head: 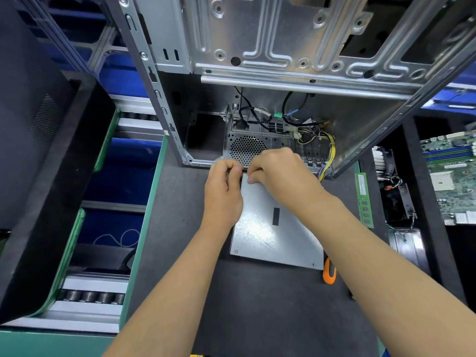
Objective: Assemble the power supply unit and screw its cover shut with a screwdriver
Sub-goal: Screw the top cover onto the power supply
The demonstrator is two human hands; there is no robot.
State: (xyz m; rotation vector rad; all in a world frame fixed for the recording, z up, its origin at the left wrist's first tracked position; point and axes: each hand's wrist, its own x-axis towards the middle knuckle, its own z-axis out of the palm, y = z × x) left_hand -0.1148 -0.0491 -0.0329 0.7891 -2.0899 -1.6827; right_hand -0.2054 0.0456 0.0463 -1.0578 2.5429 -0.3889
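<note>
Far left of the frame: a dark foam-lined tray (38, 191) is seen, with a roller conveyor (92, 296) and blue bins below it toward lower left.

Centre: a dark work mat (180, 253) is bordered in green. The left hand (223, 191) is placed at the far left corner of the power supply unit cover (262, 235), fingers curled in and pinched at the cover's upper edge; what, if anything, is held between them cannot be told. The cover lies flat on the mat, silver, with a black rectangular mark near its middle and screws seen at its two near corners.

Just right of centre: the right hand (280, 173) is laid over the cover's far edge, fingers bent, fingertips touching the metal beside the left hand.

Upper centre to upper right: an open computer chassis (283, 47) stands behind the hands, with yellow wiring (329, 150) at its base.

Lower right of the cover: an orange screwdriver handle (329, 273) is partly seen.

Right edge: a green memory stick (364, 199) and a motherboard (453, 176) are laid out.
</note>
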